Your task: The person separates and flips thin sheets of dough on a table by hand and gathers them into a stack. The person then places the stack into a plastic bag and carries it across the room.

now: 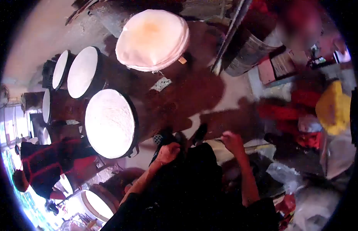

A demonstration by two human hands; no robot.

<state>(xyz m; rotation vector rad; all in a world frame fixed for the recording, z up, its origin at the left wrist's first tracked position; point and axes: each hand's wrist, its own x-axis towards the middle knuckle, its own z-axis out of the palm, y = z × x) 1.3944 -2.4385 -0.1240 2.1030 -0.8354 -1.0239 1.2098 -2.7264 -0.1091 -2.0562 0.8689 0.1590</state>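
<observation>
My left hand (169,153) is closed in a loose fist in front of my dark clothing, with nothing visible in it. To its left stands a large drum-like round thing (109,123) with a bright white flat top, apart from the hand. My right hand (233,142) is held out over the floor, fingers partly bent and a little apart, holding nothing I can see. My shoes show dimly between the two hands. Further ahead lies a stack of pale round sheets (152,40), brownish in the middle of the top one.
More white-topped round drums (82,72) stand at the left. A person in dark, red-lined clothing (44,165) is at lower left. A barrel (250,54) stands at upper right. A yellow thing (333,107) and clear plastic bags (315,204) lie at the right.
</observation>
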